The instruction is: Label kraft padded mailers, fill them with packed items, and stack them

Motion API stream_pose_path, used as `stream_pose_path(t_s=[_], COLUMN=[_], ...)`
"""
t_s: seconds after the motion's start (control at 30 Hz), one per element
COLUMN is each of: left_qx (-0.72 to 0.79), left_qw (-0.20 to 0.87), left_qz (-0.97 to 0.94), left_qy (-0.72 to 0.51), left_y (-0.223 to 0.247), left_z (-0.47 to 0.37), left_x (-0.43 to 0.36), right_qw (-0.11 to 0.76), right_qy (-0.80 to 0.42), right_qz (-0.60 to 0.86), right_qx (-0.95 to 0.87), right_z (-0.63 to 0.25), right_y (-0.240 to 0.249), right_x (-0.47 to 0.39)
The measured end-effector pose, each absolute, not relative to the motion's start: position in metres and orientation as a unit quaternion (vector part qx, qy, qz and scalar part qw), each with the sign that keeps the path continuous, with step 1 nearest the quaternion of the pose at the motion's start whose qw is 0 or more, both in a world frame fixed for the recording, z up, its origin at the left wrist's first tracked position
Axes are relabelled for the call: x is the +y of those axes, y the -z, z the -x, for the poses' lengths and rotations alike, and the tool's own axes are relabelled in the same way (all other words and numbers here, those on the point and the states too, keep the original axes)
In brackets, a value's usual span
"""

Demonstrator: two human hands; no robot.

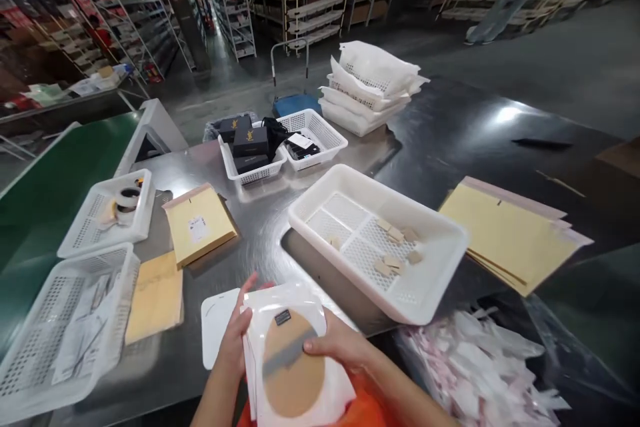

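Both my hands hold a stack of flat white packets (293, 380) low in front of my body. The top packet has glossy plastic over a tan oval, with a grey band and a small dark label. My left hand (236, 333) grips the stack's left edge, its fingers partly behind it. My right hand (337, 343) holds the right side, thumb pressed on the front. A white card-like sheet (214, 330) lies on the metal table just left of my left hand. Beyond the packets stands a white plastic basket (325, 203) with several small tan pieces inside.
Yellow padded envelopes lie on the left (200, 223) and right (505, 230). White baskets (115, 260) at left hold tape rolls and papers. Black boxes (250, 140) fill another basket. Stacked baskets (370, 97) stand behind. Scrap strips (480, 367) heap at lower right. A person (510, 0) stands beyond.
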State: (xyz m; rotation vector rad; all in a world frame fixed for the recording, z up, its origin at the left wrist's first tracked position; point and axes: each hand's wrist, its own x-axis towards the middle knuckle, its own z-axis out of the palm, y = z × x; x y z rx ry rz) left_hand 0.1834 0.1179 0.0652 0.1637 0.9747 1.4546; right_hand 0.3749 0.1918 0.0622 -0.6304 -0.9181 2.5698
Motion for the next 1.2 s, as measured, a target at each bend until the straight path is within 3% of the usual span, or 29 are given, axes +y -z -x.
stream_pose_path(t_s=[0.1,0.2,0.3,0.53,0.7,0.87,0.93,1.1,1.2], left_qx=[0.374,0.348,0.332,0.306,0.358,0.361,0.413,0.419,0.435], left_qw=[0.664,0.686,0.719,0.687,0.654,0.629,0.605,0.700,0.690], left_qz=[-0.054,-0.017,-0.036,-0.039,-0.037,-0.062,-0.033,-0.001,0.019], left_qy=[-0.645,-0.638,-0.610,-0.658,-0.665,-0.685,-0.680,-0.579,-0.578], left_y=[-0.067,-0.065,-0.066,-0.068,-0.058,-0.066,-0.071,-0.079,-0.080], left_z=[-0.181,-0.187,-0.192,-0.197,-0.199,-0.199,-0.196,-0.196,-0.198], left_x=[0.118,0.117,0.115,0.114,0.115,0.115,0.107,0.079,0.079], right_qw=[0.191,0.264,0.315,0.288,0.330,0.289,0.322,0.382,0.379], right_qy=[-0.868,-0.778,-0.719,-0.724,-0.699,-0.736,-0.713,-0.668,-0.657], right_qz=[0.274,0.392,0.421,0.466,0.491,0.481,0.490,0.510,0.538], right_qx=[-0.368,-0.414,-0.455,-0.420,-0.401,-0.379,-0.386,-0.385,-0.368], right_z=[-0.371,-0.370,-0.371,-0.366,-0.360,-0.355,-0.354,-0.347,-0.347], right_y=[-0.058,-0.052,-0.051,-0.056,-0.044,-0.045,-0.050,-0.050,-0.043], right_x=[0.183,0.176,0.177,0.179,0.165,0.162,0.165,0.173,0.182])
